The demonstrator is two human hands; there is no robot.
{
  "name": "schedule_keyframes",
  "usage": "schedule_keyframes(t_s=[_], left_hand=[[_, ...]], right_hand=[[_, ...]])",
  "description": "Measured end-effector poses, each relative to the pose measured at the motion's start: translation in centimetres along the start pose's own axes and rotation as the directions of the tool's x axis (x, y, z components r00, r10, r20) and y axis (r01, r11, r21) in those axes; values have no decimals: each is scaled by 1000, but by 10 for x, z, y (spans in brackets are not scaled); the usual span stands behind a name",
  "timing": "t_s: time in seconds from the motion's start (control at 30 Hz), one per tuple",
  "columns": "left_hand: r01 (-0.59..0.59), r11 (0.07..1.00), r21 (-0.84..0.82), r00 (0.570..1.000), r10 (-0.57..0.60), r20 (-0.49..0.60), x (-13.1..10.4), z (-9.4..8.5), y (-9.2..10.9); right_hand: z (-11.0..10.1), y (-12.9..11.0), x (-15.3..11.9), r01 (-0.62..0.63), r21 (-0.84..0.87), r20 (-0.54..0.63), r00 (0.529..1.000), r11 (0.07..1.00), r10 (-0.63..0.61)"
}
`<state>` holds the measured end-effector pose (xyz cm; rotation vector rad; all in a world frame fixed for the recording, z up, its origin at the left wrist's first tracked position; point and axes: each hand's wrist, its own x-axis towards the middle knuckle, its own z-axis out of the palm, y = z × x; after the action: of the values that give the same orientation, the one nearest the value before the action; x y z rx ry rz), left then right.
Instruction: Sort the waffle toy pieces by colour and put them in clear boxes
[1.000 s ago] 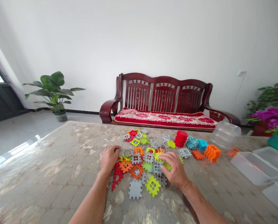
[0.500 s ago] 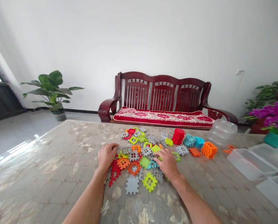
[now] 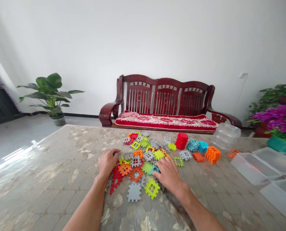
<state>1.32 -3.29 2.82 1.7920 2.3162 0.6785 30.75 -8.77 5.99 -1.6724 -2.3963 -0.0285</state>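
Observation:
A loose pile of flat plastic interlocking tiles with notched edges, grey, lime, orange, red and blue, lies on the table in front of me. My left hand [image 3: 106,162] rests at the left edge of the pile, fingers loosely bent and holding no visible tile; red tiles [image 3: 116,177] lie beside it. My right hand [image 3: 167,171] is over the right side, thumb and fingers apart around the right end of a blue tile [image 3: 153,169], which lies flat. Nearby are a lime window tile [image 3: 152,188], a plain grey tile [image 3: 134,192] and a lime tile [image 3: 159,155].
Beyond the pile at right stand a red stack [image 3: 181,141], blue stacks [image 3: 193,145] and an orange stack [image 3: 213,155] of tiles. Clear plastic containers [image 3: 255,170] and a clear round jar [image 3: 226,136] are farther right. A wooden bench [image 3: 167,96] is behind the table [image 3: 49,166].
My right hand has moved down and toward me, from beside the lime tile to the blue tile, covering a grey window tile. The left hand stays by the pile. The view shifts slightly.

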Motion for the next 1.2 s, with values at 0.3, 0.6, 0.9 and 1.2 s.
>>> schedule_keyframes(t_s=[0.3,0.6,0.9,1.2], left_hand=[[16,1000,-7,1000,-16,8,1,1,-1],[18,1000,-9,1000,-18,18,2,1,-1],[4,1000,-3,1000,-4,12,-1,-2,2],[2,1000,1,1000,-2,-1,-2,-3,3]], right_hand=[[0,-4,3,-82,-44,51,995,996,84],[9,1,6,-85,56,14,996,995,85],[11,8,10,-42,176,-40,998,983,50],[22,15,14,-8,471,-111,991,882,69]])
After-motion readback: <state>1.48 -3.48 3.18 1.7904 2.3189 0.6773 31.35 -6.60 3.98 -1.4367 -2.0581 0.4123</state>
